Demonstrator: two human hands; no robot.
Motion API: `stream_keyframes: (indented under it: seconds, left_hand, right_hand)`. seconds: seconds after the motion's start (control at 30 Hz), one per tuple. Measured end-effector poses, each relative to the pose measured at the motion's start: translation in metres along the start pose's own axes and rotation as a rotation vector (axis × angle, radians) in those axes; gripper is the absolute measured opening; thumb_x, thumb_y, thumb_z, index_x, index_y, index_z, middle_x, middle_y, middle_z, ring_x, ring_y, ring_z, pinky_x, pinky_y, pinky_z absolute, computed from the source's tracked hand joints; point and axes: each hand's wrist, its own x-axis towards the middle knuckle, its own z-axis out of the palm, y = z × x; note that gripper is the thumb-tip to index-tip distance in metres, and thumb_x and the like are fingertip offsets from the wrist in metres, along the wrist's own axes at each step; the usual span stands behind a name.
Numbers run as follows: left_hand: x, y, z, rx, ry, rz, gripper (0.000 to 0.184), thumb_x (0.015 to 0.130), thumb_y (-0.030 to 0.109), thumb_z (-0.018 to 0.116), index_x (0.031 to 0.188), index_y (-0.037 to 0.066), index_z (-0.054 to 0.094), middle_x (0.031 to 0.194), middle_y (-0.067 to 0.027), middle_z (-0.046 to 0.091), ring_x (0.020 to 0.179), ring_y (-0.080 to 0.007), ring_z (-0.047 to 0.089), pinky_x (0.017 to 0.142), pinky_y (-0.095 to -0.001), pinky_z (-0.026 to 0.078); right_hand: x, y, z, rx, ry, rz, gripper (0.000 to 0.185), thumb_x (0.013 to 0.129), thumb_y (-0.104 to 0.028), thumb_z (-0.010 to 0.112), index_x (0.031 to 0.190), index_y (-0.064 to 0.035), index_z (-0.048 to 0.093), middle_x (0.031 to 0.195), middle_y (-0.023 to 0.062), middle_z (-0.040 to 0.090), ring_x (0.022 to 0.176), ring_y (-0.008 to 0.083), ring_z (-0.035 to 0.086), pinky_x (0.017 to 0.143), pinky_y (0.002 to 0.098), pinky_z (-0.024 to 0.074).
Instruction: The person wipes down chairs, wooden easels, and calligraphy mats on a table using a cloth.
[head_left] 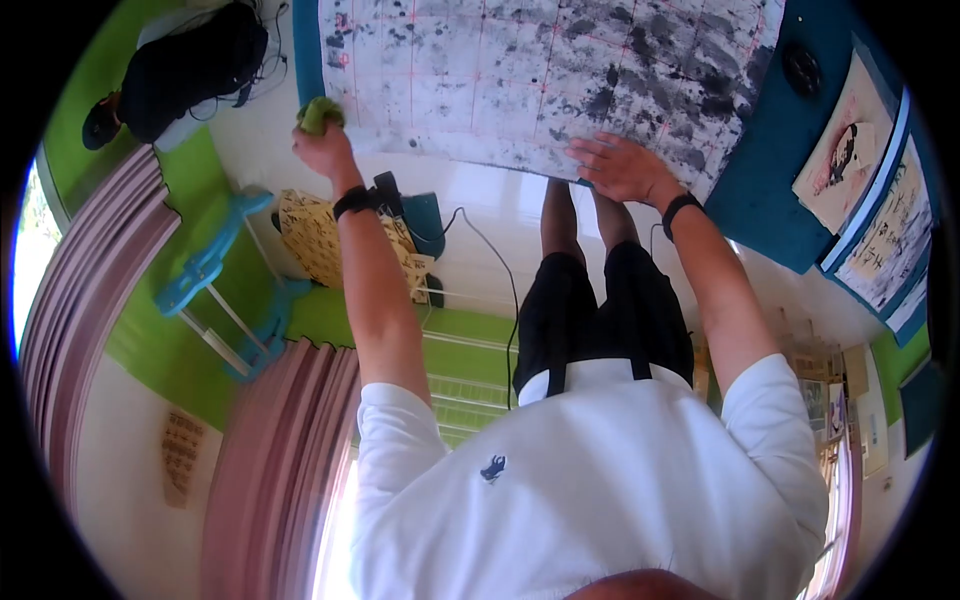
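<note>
My left hand (325, 152) is closed around a crumpled green cloth (320, 115), at the near left corner of a table. My right hand (622, 170) lies flat with fingers spread on the near edge of a large white sheet (450, 85), and holds nothing. Red grid lines run across the sheet, and black and grey ink blotches cover it, densest towards the right. Beneath it a dark teal table cover (765, 170) shows along the left and right sides. Each wrist wears a black band.
On the right of the table lie a dark oval object (801, 69) and sheets with ink marks (850, 145). At upper left, a black bag-like item (195, 70) rests beside cables. A blue-and-white folding frame (215, 270) and a yellow patterned panel (320, 235) stand left. A cable (505, 260) hangs near my legs.
</note>
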Motion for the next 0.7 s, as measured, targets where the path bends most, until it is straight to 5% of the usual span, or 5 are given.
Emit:
stream_keyframes:
  seconds: [0.2, 0.27, 0.37, 0.47, 0.7]
  left_hand:
    - [-0.033, 0.029, 0.052, -0.334, -0.442, 0.322, 0.034, 0.080, 0.026, 0.070, 0.101, 0.001, 0.059, 0.076, -0.0154, 0.063, 0.069, -0.0362, 0.062, 0.066, -0.0400, 0.050]
    - [-0.115, 0.089, 0.060, -0.102, -0.023, 0.369, 0.031, 0.081, 0.025, 0.069, 0.099, 0.002, 0.058, 0.081, -0.0161, 0.062, 0.079, -0.0363, 0.062, 0.071, -0.0439, 0.049]
    - [-0.183, 0.140, 0.055, -0.476, -0.643, 0.232, 0.037, 0.081, 0.022, 0.066, 0.110, 0.001, 0.056, 0.108, -0.0281, 0.055, 0.097, -0.0444, 0.053, 0.081, -0.0526, 0.043]
    - [-0.257, 0.177, 0.040, -0.495, -0.687, 0.521, 0.040, 0.082, 0.027, 0.068, 0.111, 0.002, 0.057, 0.102, -0.0259, 0.058, 0.094, -0.0462, 0.054, 0.086, -0.0507, 0.043]
    - [-0.266, 0.209, 0.007, -0.995, -1.278, -0.310, 0.048, 0.101, 0.041, 0.038, 0.127, 0.002, 0.051, 0.119, -0.0142, 0.058, 0.109, -0.0222, 0.056, 0.095, -0.0348, 0.044]
  right_hand:
    - [0.001, 0.000, 0.000, 0.062, -0.086, -0.001, 0.020, 0.084, -0.022, 0.058, 0.100, -0.0123, 0.063, 0.141, 0.0027, 0.048, 0.135, 0.0181, 0.037, 0.112, 0.0414, 0.0313]
    - [0.001, 0.000, -0.004, 0.053, -0.089, 0.018, 0.020, 0.084, -0.022, 0.058, 0.101, -0.0130, 0.064, 0.140, 0.0020, 0.049, 0.135, 0.0175, 0.038, 0.112, 0.0406, 0.0315]
    - [-0.004, 0.002, -0.004, 0.015, -0.002, -0.027, 0.030, 0.086, -0.027, 0.056, 0.114, -0.0173, 0.062, 0.136, 0.0038, 0.052, 0.132, 0.0204, 0.043, 0.113, 0.0387, 0.0301]
    - [-0.001, -0.007, -0.014, 0.288, -0.224, 0.269, 0.034, 0.087, -0.032, 0.056, 0.116, -0.0154, 0.061, 0.125, 0.0082, 0.058, 0.117, 0.0267, 0.056, 0.105, 0.0413, 0.0383]
    - [-0.018, -0.026, -0.062, 0.252, 0.277, 0.397, 0.047, 0.069, -0.026, 0.077, 0.108, -0.0091, 0.057, 0.110, 0.0169, 0.056, 0.109, 0.0365, 0.051, 0.100, 0.0521, 0.0361]
